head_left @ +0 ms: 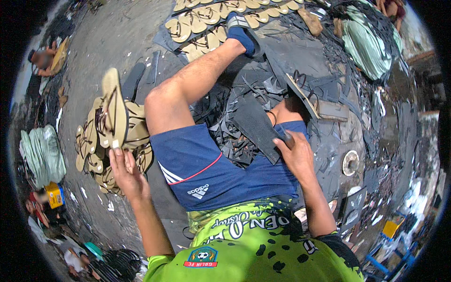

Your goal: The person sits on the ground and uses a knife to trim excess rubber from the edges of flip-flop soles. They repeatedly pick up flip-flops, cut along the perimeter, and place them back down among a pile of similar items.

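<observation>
At the left, my left hand (127, 174) has its fingertips at the heel of a tan flip-flop (112, 115) with dark straps, pinching it over a pile of similar flip-flops (137, 124). My right hand (297, 152) is closed round a dark, handle-like tool above my right thigh; the palm hides most of it. Beside that hand, a black textured rubber sheet (256, 124) lies slanted between my legs. Another tan flip-flop (300, 91) stands on edge by my right knee.
Rows of tan flip-flops (197, 21) lie beyond my outstretched foot. Black rubber scraps (230, 141) fill the space between my legs. A dark block (332, 111) and a round ring (350, 163) sit to the right. Pale green sacks (366, 47) and other people are farther off.
</observation>
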`<action>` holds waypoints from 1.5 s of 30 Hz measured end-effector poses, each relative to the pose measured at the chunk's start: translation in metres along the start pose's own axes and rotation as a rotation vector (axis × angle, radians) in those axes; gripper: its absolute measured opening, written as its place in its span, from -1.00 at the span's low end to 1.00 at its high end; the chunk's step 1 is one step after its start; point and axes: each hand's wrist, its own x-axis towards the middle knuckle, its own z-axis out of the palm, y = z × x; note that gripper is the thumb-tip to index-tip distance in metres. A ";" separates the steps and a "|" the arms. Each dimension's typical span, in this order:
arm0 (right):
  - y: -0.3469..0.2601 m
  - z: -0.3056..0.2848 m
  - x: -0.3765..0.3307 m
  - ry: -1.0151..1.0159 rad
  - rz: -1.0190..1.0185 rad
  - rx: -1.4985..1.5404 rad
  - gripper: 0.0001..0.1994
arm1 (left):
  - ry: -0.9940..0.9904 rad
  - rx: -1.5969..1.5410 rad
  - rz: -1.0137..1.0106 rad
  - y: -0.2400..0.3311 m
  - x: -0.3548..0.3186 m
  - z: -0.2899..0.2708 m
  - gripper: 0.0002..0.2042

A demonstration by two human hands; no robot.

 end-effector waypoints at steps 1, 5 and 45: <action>0.010 0.003 0.003 -0.092 0.071 0.001 -0.59 | 0.046 0.013 0.162 -0.010 -0.014 0.011 -0.43; 0.024 0.018 0.001 -0.216 0.139 0.120 -0.66 | -0.415 0.044 -0.193 -0.035 -0.097 0.076 -0.67; -0.050 -0.027 -0.065 0.196 -0.630 0.585 -0.56 | -0.554 -0.602 -0.649 0.027 -0.146 0.163 -0.70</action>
